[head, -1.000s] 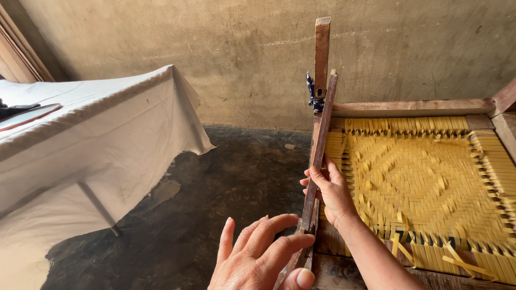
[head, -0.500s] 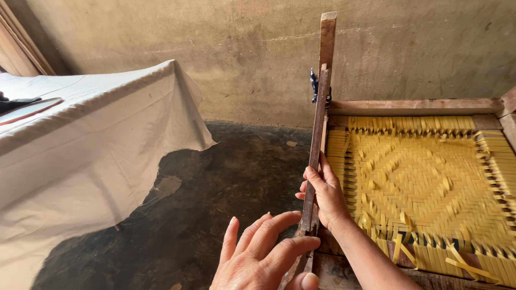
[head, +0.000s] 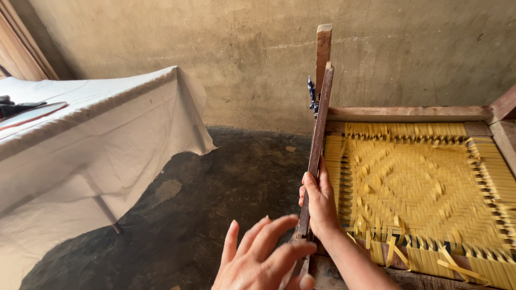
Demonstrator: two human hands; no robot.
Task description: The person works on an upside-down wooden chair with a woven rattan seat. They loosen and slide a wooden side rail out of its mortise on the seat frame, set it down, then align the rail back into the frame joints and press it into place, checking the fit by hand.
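My right hand (head: 321, 207) is wrapped around a long, thin wooden slat (head: 321, 118) that runs along the left edge of a wooden frame (head: 408, 113). The frame is strung with woven yellow strips (head: 419, 182) in a diamond pattern. My left hand (head: 258, 263) is at the bottom of the view with its fingers spread, holding nothing, its fingertips close to the slat's lower end. An upright wooden post (head: 323, 48) stands at the frame's far left corner, with a small dark object (head: 312, 96) fixed near the slat's top.
A table draped in white cloth (head: 80, 129) stands to the left, with a flat tray-like object (head: 32, 114) on it. The dark, patchy floor (head: 215, 188) lies between table and frame. A rough plaster wall (head: 242, 64) closes the back.
My left hand has lowered a little and its fingers have leaned right toward the slat. My right hand keeps the same grip on the slat.
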